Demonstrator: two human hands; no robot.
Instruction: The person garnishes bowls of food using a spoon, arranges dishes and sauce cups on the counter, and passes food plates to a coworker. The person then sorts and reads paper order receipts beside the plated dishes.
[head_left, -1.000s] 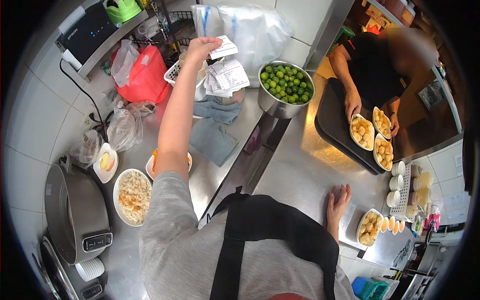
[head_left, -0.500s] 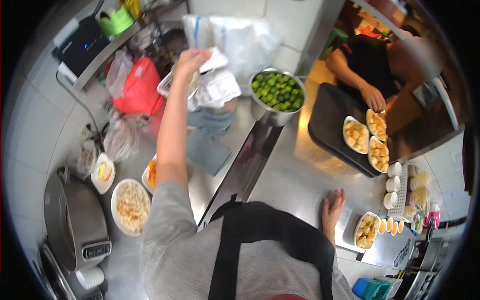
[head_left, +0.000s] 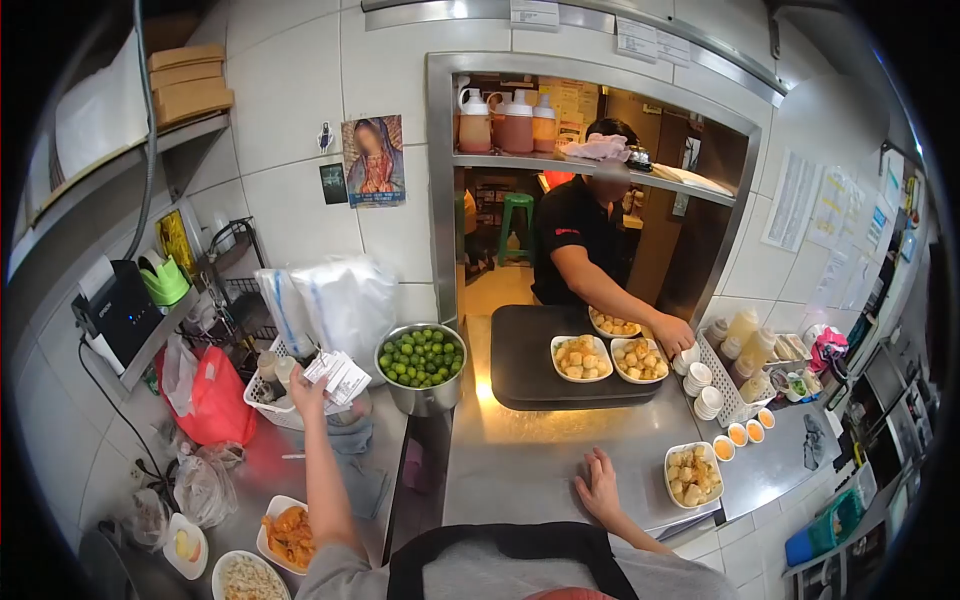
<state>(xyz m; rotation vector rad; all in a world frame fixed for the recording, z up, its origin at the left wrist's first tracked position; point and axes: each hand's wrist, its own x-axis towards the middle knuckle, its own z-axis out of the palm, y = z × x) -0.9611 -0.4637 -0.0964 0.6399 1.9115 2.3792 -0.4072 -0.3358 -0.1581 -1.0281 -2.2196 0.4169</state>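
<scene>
My left hand [head_left: 307, 390] reaches forward on the left, its fingers closed at the edge of printed paper slips [head_left: 343, 378]. Just beyond it, a white plastic basket [head_left: 262, 402] holds bottles. My right hand [head_left: 599, 486] lies on the steel counter [head_left: 525, 465], holding nothing, fingers stretched out. To its right stands a white bowl of pale browned chunks [head_left: 693, 474]. A metal pot of green limes [head_left: 422, 358] is between my arms, farther back.
A black tray [head_left: 512, 365] carries several food bowls in the pass-through window. A co-worker's hand [head_left: 673, 334] reaches toward stacked small white cups [head_left: 699, 378]. Small orange sauce cups [head_left: 738, 434] line the right side. An orange food dish [head_left: 289, 535] and a red bag [head_left: 215, 400] are left.
My view has tilted up, showing more wall and window. My left hand stays by the slips, my right hand on the counter. The co-worker's hand moved from the bowls to the white cups.
</scene>
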